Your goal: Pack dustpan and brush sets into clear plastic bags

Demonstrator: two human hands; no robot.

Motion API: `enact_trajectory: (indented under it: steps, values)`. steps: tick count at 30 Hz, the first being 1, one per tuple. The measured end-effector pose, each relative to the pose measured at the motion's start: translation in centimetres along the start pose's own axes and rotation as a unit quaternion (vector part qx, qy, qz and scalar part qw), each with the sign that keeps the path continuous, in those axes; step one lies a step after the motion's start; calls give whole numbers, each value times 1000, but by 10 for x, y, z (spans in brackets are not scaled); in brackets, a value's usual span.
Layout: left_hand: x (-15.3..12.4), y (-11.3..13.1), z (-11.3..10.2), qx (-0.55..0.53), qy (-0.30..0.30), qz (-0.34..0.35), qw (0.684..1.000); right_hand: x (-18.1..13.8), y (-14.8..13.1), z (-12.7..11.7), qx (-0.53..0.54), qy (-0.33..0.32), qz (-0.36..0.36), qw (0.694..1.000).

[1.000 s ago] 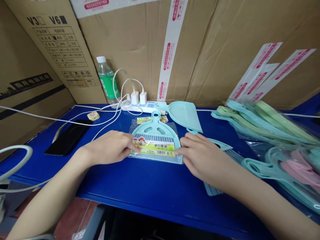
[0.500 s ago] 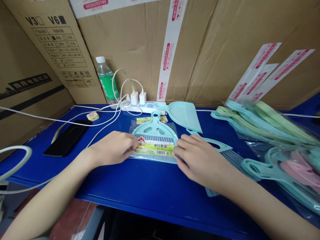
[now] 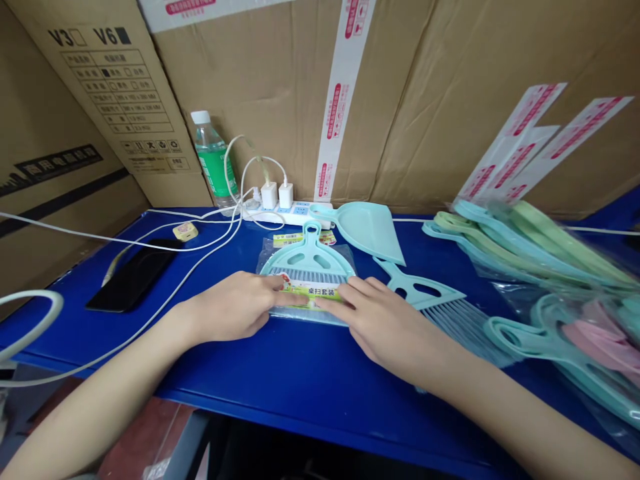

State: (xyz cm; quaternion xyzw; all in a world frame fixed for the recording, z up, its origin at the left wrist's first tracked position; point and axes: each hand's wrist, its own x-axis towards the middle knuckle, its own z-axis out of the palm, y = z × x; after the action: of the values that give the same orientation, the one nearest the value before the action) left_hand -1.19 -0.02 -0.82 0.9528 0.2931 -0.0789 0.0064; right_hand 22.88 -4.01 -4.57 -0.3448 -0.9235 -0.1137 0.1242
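Note:
A clear bag holding a teal dustpan-and-brush set (image 3: 306, 261) lies flat on the blue table (image 3: 300, 373). A green and yellow label runs across the bag's near end. My left hand (image 3: 233, 308) rests on the left part of that label, index finger stretched over it. My right hand (image 3: 383, 319) lies flat on the right part, fingers extended and nearly meeting the left fingertips. Neither hand lifts the bag. A loose teal brush (image 3: 430, 299) lies just right of my right hand, and a loose teal dustpan (image 3: 367, 230) sits behind it.
Bags of teal, green and pink dustpans (image 3: 555, 273) are piled at the right. A power strip (image 3: 290, 212) with chargers, a water bottle (image 3: 213, 157), white cables and a black phone (image 3: 133, 277) lie at the back left. Cardboard boxes (image 3: 425, 100) wall the back.
Both hands slid inward from the bag's outer edges onto the label, until the fingertips almost meet at its middle. The bag has shifted slightly away from me.

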Motion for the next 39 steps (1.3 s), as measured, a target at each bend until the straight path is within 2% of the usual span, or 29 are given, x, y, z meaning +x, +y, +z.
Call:
enact_trajectory:
  steps: [9,15,22,28,39]
  values:
    - [-5,-2,-9,-5,19,-23,1000,-2,8,-9,-25,15,36,999]
    - [-5,-9,-14,15,25,-98,995,-5,13,-11,-26,-2,49,998]
    - [-2,-6,-14,5,14,-95,995,-4,12,-12,-16,-12,54,998]
    - [2,-4,-8,39,-9,-99,994,-4,10,-11,-3,-30,66,997]
    - [3,-2,-6,51,-34,-100,993,-4,8,-8,-35,-45,69,996]
